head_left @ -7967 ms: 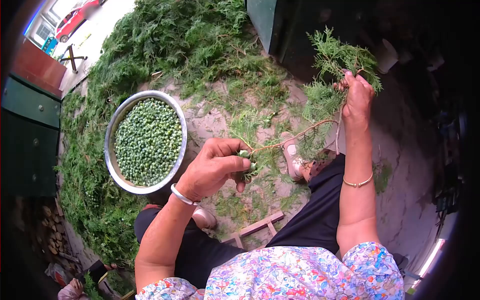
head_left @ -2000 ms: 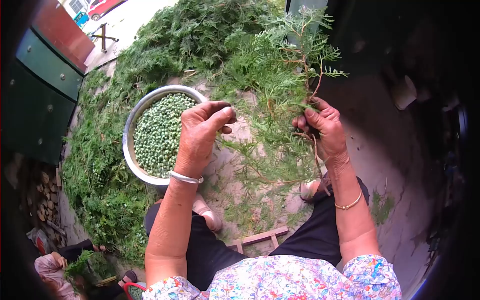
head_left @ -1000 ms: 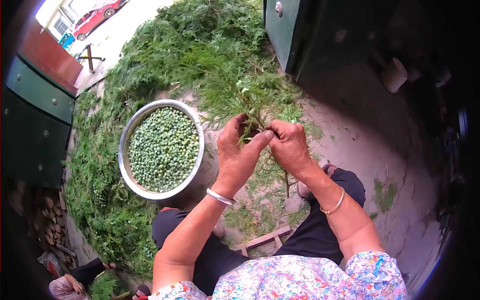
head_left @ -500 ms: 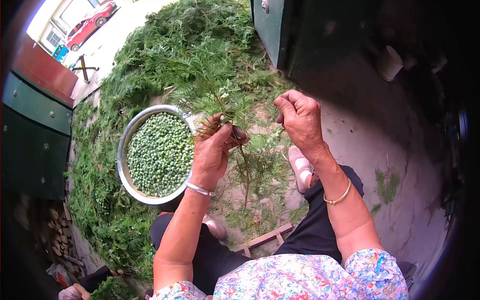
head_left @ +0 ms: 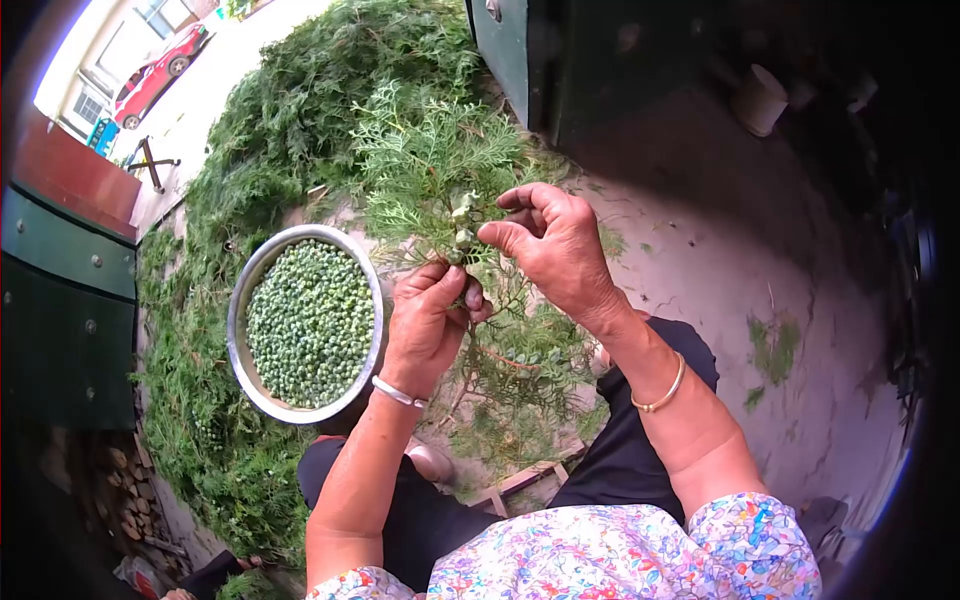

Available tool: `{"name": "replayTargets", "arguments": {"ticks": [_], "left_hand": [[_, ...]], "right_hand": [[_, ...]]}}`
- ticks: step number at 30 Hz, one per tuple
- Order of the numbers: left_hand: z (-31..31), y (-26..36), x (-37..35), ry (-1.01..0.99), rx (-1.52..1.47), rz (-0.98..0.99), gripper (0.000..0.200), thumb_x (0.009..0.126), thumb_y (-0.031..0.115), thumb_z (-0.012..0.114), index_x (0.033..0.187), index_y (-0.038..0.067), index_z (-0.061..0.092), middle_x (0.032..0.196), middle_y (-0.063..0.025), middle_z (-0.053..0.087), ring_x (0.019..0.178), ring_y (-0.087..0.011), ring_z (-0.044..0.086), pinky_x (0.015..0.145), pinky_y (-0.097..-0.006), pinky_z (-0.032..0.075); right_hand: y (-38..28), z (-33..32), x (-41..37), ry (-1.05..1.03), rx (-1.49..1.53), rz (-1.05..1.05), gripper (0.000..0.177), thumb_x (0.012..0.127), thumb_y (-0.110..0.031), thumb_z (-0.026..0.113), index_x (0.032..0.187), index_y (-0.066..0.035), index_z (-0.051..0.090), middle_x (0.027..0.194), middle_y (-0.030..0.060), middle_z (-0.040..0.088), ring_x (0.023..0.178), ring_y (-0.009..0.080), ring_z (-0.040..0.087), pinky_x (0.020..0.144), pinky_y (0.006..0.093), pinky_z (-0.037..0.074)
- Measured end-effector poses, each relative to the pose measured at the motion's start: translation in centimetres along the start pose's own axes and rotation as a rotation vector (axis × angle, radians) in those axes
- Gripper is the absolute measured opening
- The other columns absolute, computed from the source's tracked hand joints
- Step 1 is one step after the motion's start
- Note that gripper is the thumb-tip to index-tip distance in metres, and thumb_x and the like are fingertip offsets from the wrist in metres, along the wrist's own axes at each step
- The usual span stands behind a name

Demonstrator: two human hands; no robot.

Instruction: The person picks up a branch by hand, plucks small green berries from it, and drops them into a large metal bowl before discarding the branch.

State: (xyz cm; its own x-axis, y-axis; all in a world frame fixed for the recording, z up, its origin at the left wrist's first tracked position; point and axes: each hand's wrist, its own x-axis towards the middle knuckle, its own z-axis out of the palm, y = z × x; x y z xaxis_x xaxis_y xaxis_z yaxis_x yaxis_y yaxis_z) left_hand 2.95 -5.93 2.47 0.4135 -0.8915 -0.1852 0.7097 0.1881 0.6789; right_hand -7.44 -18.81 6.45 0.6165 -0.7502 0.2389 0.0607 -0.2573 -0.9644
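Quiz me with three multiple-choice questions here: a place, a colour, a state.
1. Where is the metal bowl? A on the ground; B on the lap; C on a table.
2. What colour is the right-wrist bangle? A silver; B gold; C red.
3. What is the left hand doing? A lying open; B gripping the sprig; C holding the bowl.
1 A, it sits on the ground among cuttings; 2 B, it gleams yellow; 3 B, fingers close round the stem.

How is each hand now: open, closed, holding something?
Left hand: closed around the branch stem.
Right hand: half open, fingertips at the green cones.
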Motion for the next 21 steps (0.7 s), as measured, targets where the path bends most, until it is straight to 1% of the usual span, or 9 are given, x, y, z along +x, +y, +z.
{"name": "replayTargets", "arguments": {"ticks": [1,2,4,5,8,11,15,17,21], "left_hand": [[0.1,-0.1,0.0,0.012,0.023,0.002,0.01,0.091,0.007,0.055,0.097,-0.002,0.055,0.074,-0.0051,0.054,0.065,-0.0154,0.054,0.06,-0.0328,0.047],[0.2,-0.2,0.0,0.024,0.045,0.004,0.011,0.091,0.007,0.055,0.096,-0.003,0.055,0.074,-0.0051,0.055,0.066,-0.0154,0.055,0.06,-0.0325,0.048],[0.0,-0.4,0.1,0.007,0.058,-0.01,0.01,0.091,0.007,0.056,0.095,-0.003,0.056,0.074,-0.0052,0.055,0.065,-0.0153,0.055,0.06,-0.0323,0.049],[0.0,-0.5,0.1,-0.01,0.071,-0.025,0.01,0.09,0.007,0.056,0.094,-0.003,0.057,0.074,-0.0053,0.055,0.065,-0.0153,0.056,0.06,-0.0321,0.049],[0.2,-0.8,-0.1,-0.031,0.076,-0.029,0.01,0.091,0.007,0.056,0.09,-0.003,0.057,0.073,-0.006,0.056,0.064,-0.0155,0.056,0.059,-0.032,0.049],[0.3,-1.1,-0.1,-0.044,0.088,-0.049,0.01,0.091,0.007,0.056,0.087,-0.002,0.057,0.072,-0.006,0.056,0.063,-0.0157,0.055,0.059,-0.0324,0.048],[0.7,-1.0,-0.4,-0.043,0.029,-0.073,0.01,0.091,0.007,0.056,0.086,-0.002,0.056,0.071,-0.0062,0.055,0.063,-0.0157,0.054,0.058,-0.033,0.048],[0.8,-1.0,-0.4,-0.031,0.003,-0.094,0.01,0.091,0.007,0.056,0.086,-0.002,0.055,0.071,-0.0063,0.055,0.062,-0.0155,0.053,0.058,-0.0334,0.047],[1.2,-1.0,-0.6,-0.003,0.015,-0.104,0.01,0.091,0.007,0.055,0.088,-0.002,0.054,0.071,-0.0058,0.054,0.063,-0.0152,0.053,0.059,-0.0331,0.047]], "right_hand": [[0.2,0.2,0.0,-0.01,0.008,0.02,0.038,0.072,-0.015,0.077,0.1,0.004,0.059,0.072,0.0149,0.066,0.064,0.0185,0.065,0.06,0.029,0.052],[0.1,0.4,-0.1,-0.009,0.007,0.021,0.038,0.072,-0.015,0.077,0.1,0.004,0.059,0.072,0.0149,0.066,0.064,0.0185,0.065,0.06,0.029,0.052],[-0.3,0.6,-0.4,-0.026,-0.235,-0.057,0.052,0.069,-0.022,0.08,0.106,0.005,0.055,0.078,0.0179,0.066,0.07,0.024,0.066,0.064,0.034,0.053],[-0.5,0.7,-0.5,-0.024,-0.247,-0.023,0.061,0.067,-0.028,0.081,0.111,0.004,0.052,0.083,0.0217,0.065,0.075,0.0316,0.066,0.066,0.0377,0.053],[0.0,1.0,-0.6,0.014,-0.357,-0.131,0.062,0.069,-0.029,0.08,0.113,0.003,0.051,0.082,0.0238,0.064,0.076,0.0358,0.065,0.066,0.039,0.052],[-0.3,1.0,-0.7,-0.006,-0.421,-0.151,0.056,0.073,-0.029,0.076,0.111,0.004,0.053,0.082,0.025,0.064,0.076,0.0389,0.064,0.065,0.0404,0.052],[-0.3,0.6,-0.6,-0.074,-0.355,-0.113,0.044,0.076,-0.026,0.073,0.105,0.004,0.057,0.083,0.0245,0.064,0.075,0.0375,0.065,0.065,0.0411,0.052],[0.0,0.8,-0.8,0.021,-0.444,-0.243,0.036,0.077,-0.022,0.072,0.1,0.004,0.06,0.08,0.0227,0.064,0.071,0.0364,0.065,0.063,0.0403,0.052],[0.3,1.6,-0.9,0.107,-0.393,-0.187,0.03,0.077,-0.017,0.07,0.097,0.004,0.061,0.075,0.0211,0.064,0.067,0.0352,0.065,0.061,0.039,0.052]]}}
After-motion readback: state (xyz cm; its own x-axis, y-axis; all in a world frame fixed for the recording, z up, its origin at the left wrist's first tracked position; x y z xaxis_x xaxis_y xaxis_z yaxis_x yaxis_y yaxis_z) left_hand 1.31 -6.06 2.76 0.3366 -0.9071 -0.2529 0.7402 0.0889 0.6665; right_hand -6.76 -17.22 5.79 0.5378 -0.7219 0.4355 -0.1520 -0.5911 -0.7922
